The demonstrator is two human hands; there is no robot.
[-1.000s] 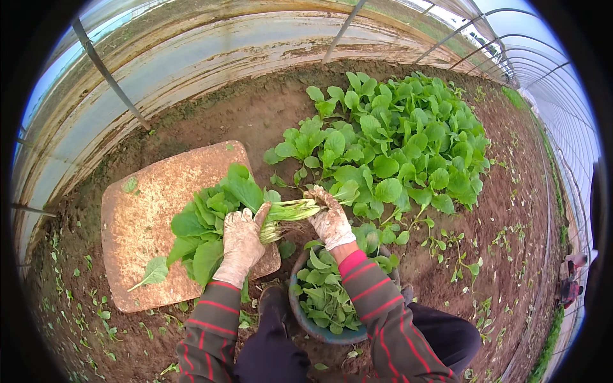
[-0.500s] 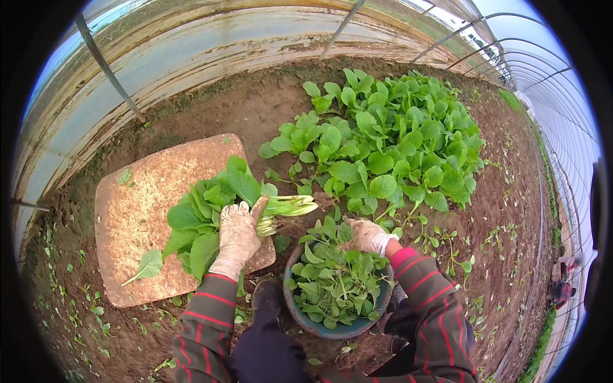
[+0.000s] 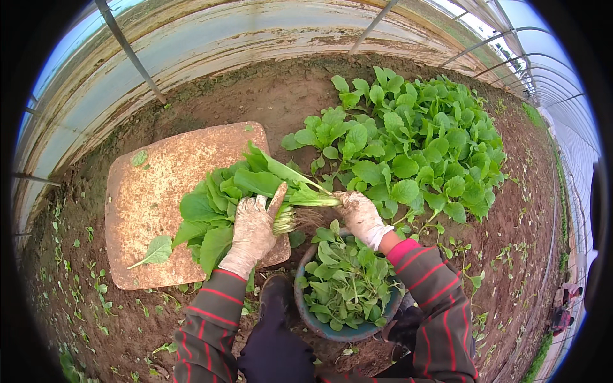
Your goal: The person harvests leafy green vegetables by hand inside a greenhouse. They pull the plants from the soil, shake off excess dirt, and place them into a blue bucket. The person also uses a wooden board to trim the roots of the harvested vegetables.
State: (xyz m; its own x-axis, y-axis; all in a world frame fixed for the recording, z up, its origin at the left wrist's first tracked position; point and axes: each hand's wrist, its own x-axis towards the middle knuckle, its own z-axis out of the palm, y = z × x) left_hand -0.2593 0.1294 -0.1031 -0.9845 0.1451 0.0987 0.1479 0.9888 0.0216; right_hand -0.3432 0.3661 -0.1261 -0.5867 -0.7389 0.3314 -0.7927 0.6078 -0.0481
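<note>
My left hand (image 3: 254, 226), in a soiled pale glove, is closed round a bunch of leafy greens (image 3: 214, 204). The leaves spread to the left, and the pale stems point right with thin roots trailing below. At the stem end my right hand (image 3: 359, 214), gloved too, pinches the tips of some stalks. Under the bunch lies a rusty brown board (image 3: 153, 204) with a loose leaf (image 3: 156, 250) on it. Just below my right hand, between my legs, stands a blue-grey basin (image 3: 345, 330) heaped with small loose leaves (image 3: 348, 281).
A dense patch of growing greens (image 3: 428, 140) stands ahead to the right. Leaf scraps are scattered over the brown soil (image 3: 504, 255). The greenhouse's plastic wall (image 3: 211, 45) and metal hoops rise beyond. Far off at the right edge another person (image 3: 562, 309) is partly visible.
My right hand has risen from the basin's leaves to the stem end and now grips stalks there. The bunch stays in my left hand. The whole view has shifted slightly.
</note>
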